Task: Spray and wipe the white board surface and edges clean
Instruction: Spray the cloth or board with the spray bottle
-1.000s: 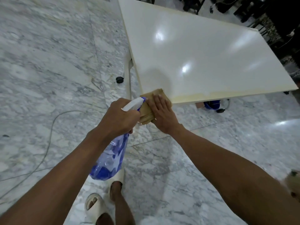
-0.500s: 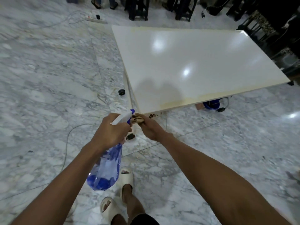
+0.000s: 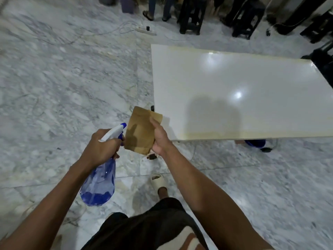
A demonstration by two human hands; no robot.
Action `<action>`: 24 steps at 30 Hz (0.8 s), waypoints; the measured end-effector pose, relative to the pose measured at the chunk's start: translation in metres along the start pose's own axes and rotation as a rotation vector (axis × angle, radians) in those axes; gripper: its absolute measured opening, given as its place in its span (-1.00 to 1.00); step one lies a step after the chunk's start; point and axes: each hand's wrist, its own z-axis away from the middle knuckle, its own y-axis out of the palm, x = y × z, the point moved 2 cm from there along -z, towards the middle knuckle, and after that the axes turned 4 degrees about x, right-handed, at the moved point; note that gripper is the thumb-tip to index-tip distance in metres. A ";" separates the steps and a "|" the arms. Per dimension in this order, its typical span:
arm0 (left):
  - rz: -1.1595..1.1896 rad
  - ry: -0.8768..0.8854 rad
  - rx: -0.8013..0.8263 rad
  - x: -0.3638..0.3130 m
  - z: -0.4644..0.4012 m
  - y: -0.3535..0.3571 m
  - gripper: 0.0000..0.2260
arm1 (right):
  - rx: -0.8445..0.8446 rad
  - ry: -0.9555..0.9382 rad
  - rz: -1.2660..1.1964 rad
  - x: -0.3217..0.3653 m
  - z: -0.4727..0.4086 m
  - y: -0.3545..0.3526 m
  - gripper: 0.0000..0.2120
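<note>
The white board (image 3: 234, 83) lies flat and glossy above the marble floor, with yellowish stains along its near and far edges. My left hand (image 3: 102, 147) grips a clear blue spray bottle (image 3: 99, 184) by its white trigger head, nozzle pointing toward the cloth. My right hand (image 3: 159, 139) holds a brown cloth (image 3: 140, 130) spread flat and upright, just off the board's near left corner. The cloth does not touch the board.
Marble floor (image 3: 63, 87) all around. Dark stools (image 3: 191, 13) and people's legs (image 3: 158, 8) stand at the far side, with a power strip and cables (image 3: 144, 30) on the floor. A blue object (image 3: 255, 142) sits under the board's near edge. My sandalled foot (image 3: 158, 183) is below.
My right hand lifted the cloth off the board's corner and unfolded it flat in front of the spray nozzle. I have stepped back; the board looks farther away.
</note>
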 end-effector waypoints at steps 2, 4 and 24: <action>0.016 -0.050 -0.065 -0.003 -0.002 0.013 -0.83 | 0.054 0.080 0.027 0.008 -0.010 -0.009 -0.50; 0.032 -0.096 -0.106 -0.006 -0.006 0.027 -0.84 | 0.108 0.159 0.080 0.017 -0.022 -0.019 -0.49; 0.347 -0.307 -0.639 -0.061 0.081 0.198 -0.73 | 0.536 0.440 0.359 0.070 0.013 -0.083 -0.44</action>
